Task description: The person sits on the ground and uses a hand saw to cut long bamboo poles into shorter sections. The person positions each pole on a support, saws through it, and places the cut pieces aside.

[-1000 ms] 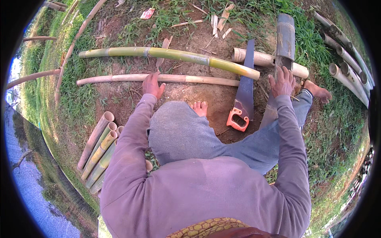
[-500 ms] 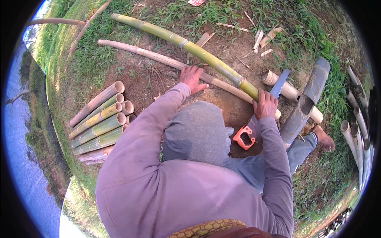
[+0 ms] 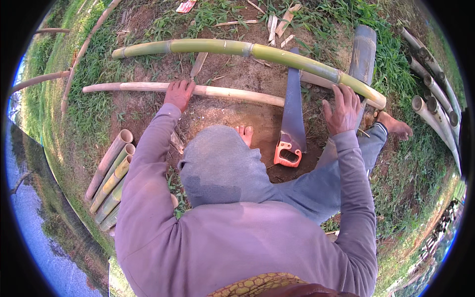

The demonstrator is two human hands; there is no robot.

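My left hand (image 3: 179, 94) is closed over a thin, pale bamboo pole (image 3: 232, 92), left of its middle. My right hand (image 3: 343, 110) has its fingers stretched and thumb apart, the fingertips at the near edge of a thicker green bamboo pole (image 3: 210, 47). That green pole lies farther out, its cut right end beyond the hand. Between my hands is a handsaw with a dark blade (image 3: 293, 106) and an orange handle (image 3: 288, 154). Its tip passes under the green pole. The pale pole's right end meets the blade; whether it continues underneath I cannot tell.
A grey split bamboo piece (image 3: 363, 52) lies at the right, over a pale bamboo log (image 3: 316, 79). Cut bamboo lengths (image 3: 116, 171) are stacked at the left, and more poles (image 3: 435, 119) lie far right. Wood chips (image 3: 284, 22) litter the far ground. My bare foot (image 3: 394, 124) rests at the right.
The green pole has shifted right, its end now past my right hand, whose fingers have loosened. My left hand and the pale pole have moved left. The view has turned and shifted.
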